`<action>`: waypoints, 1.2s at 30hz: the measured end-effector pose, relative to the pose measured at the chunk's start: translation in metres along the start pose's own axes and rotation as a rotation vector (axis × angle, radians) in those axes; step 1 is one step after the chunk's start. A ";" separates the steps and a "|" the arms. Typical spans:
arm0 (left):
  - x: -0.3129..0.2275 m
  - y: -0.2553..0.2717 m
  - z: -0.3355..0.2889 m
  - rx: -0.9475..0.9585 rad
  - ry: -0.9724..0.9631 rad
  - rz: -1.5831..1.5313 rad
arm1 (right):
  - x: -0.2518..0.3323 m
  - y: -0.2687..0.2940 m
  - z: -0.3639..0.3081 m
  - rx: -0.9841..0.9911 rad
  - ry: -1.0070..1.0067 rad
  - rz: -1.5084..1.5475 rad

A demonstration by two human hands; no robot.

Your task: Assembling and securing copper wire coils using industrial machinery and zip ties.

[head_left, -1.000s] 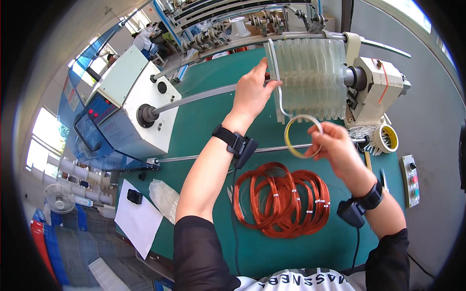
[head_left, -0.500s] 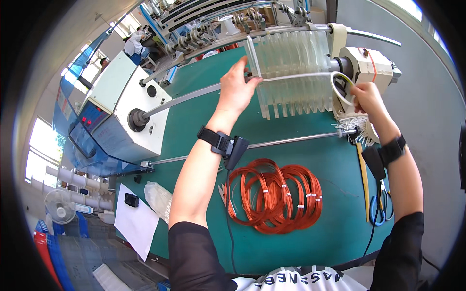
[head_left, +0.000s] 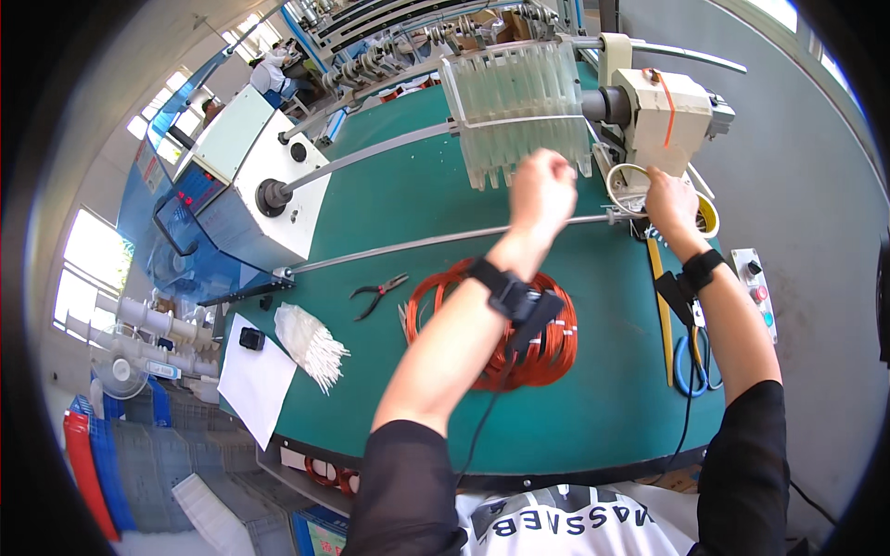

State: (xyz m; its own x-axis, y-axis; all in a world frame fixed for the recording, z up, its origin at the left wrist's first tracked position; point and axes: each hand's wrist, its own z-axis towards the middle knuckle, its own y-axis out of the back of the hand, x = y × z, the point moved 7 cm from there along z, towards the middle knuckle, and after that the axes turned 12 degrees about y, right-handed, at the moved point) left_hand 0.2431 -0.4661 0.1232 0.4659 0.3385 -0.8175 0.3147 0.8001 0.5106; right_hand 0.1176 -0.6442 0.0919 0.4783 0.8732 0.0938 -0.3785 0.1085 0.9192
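My right hand (head_left: 672, 202) is closed on a narrow white strip (head_left: 613, 188), which bends into a loop beside the cream tailstock block (head_left: 669, 107). In front of the clear, slotted winding former (head_left: 519, 88), my left hand (head_left: 542, 199) is raised with its fingers curled together. Whether anything is between those fingers cannot be made out. A thin pale band (head_left: 524, 120) runs across the former, which sits on a metal shaft (head_left: 371, 159). Just right of my right hand is a yellow-edged roll (head_left: 711, 221).
Coiled copper wire (head_left: 545, 369) lies under my left forearm. Nearby are pliers (head_left: 378, 295) and a bag of white sticks (head_left: 311, 343). Blue-handled scissors (head_left: 681, 366), a yellow stick (head_left: 662, 315) and a button box (head_left: 756, 292) are at right. The white machine housing (head_left: 264, 176) stands left.
My left hand has left the former's left end and moved right and nearer, its fingers now curled. My right hand still grips the looped strip. The whole view has shifted, uncovering pliers and the button box.
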 end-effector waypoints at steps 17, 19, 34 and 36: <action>0.053 -0.091 -0.036 0.526 0.790 -0.788 | 0.078 -0.006 0.031 -0.014 0.154 0.284; 0.034 -0.094 -0.023 0.647 0.690 -1.005 | 0.077 -0.001 0.036 -0.030 0.135 0.230; 0.059 -0.100 -0.017 0.717 1.023 -0.908 | 0.090 0.014 0.030 -0.068 0.180 0.259; 0.058 -0.098 -0.018 0.661 1.062 -0.877 | 0.089 0.012 0.029 -0.073 0.175 0.287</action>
State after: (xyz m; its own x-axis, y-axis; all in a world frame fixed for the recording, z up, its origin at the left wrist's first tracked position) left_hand 0.2246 -0.5163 0.0213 -0.7570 0.3084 -0.5760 0.6024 0.6709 -0.4324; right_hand 0.1784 -0.5794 0.1225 0.2031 0.9408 0.2714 -0.5362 -0.1251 0.8348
